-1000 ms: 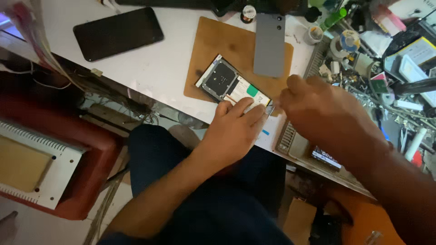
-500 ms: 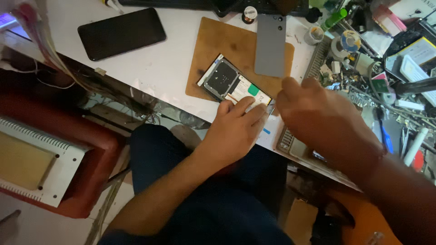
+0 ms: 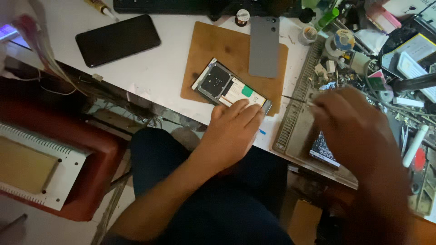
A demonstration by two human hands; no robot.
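An opened phone (image 3: 227, 86) with its back off lies on a brown wooden mat (image 3: 213, 50) near the table's front edge. My left hand (image 3: 234, 129) rests flat on the phone's near end and holds it down. My right hand (image 3: 352, 124) is blurred, off to the right over a grey ridged tray (image 3: 295, 118), and pinches thin tweezers (image 3: 297, 100) whose tip points left toward the phone. The phone's grey back cover (image 3: 264, 45) lies on the mat's far right.
A black phone (image 3: 118, 40) lies face up on the white table at the left. A dark keyboard (image 3: 163, 5) runs along the back. Tools, tape rolls and small parts crowd the right side (image 3: 377, 59). A red machine with a white plate (image 3: 41, 168) stands below left.
My right hand has drawn away from the opened phone to the right, over the ridged tray. The left hand has stayed on the phone.
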